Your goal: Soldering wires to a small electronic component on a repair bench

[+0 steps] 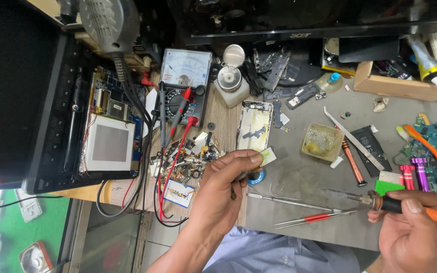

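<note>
Left hand: left hand pinches a small pale component between thumb and forefinger, held up over the edge of the grey mat; a thin metal tool, seemingly tweezers, sits lower in the same grip.
Right hand: right hand is clenched round the orange handle of a soldering iron, its tip pointing left, low over the mat and well apart from the component.
Nearby on the table: an opened phone frame just beyond the left hand, a blue solder reel under it, a tub of flux, red-handled tweezers and a metal spudger between the two hands.
Further off: an analog multimeter with red and black probe leads, a heap of scrap parts, an opened device with a circuit board.
Risk, burn: as I judge it, the fingertips sit so close on the tiny part that the iron's tip could scorch them.
Risk, drop: a loose pinch could let the part fall into the scrap heap, where it would be hard to find.
Risk, leads: the iron might singe the probe leads or the tweezers' handles if swung wide.
</note>
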